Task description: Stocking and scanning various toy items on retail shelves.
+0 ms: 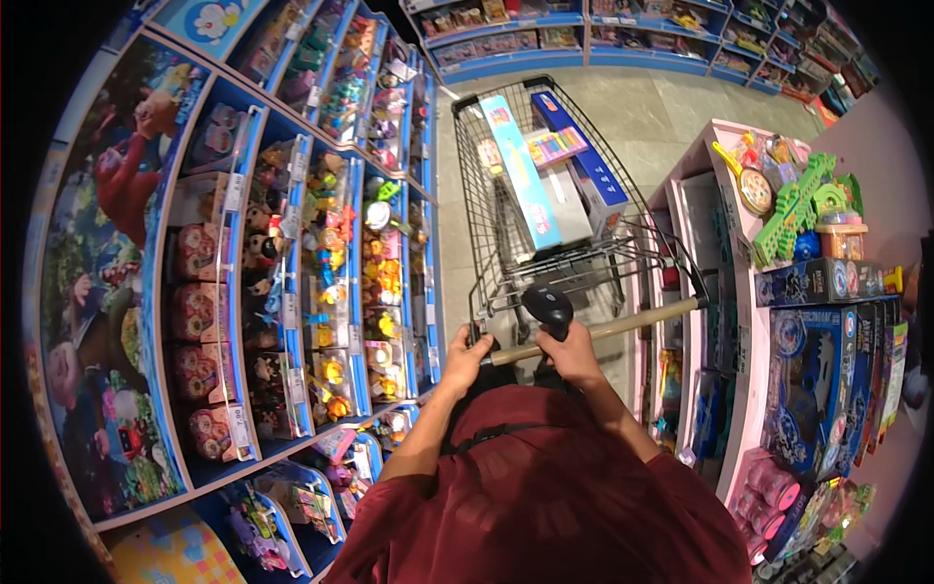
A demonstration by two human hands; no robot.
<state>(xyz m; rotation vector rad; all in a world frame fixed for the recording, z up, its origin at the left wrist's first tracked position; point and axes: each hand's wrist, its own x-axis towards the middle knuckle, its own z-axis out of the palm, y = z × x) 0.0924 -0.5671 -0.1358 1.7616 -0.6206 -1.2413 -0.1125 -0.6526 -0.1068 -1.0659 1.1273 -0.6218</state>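
Note:
My left hand [465, 359] is closed around the left end of the shopping cart's tan handle bar [642, 319]. In my right hand [573, 355] is the grip of a black handheld scanner [547, 305], its rounded head pointing up and away from me. That hand also sits against the handle bar. Ahead, the black wire shopping cart [467, 186] carries a long light-blue box [519, 175], a long dark-blue box [584, 153], a small colourful box [558, 146] and a grey-white box [568, 208]. The contents of these boxes cannot be told.
Blue shelves [292, 292] of small toys and figures run close along the left. At right stands a pink display unit [740, 321], with a green toy [795, 208] and boxed toys [810, 387] on it. More shelves [511, 66] cross the far end beyond the tiled floor [635, 109].

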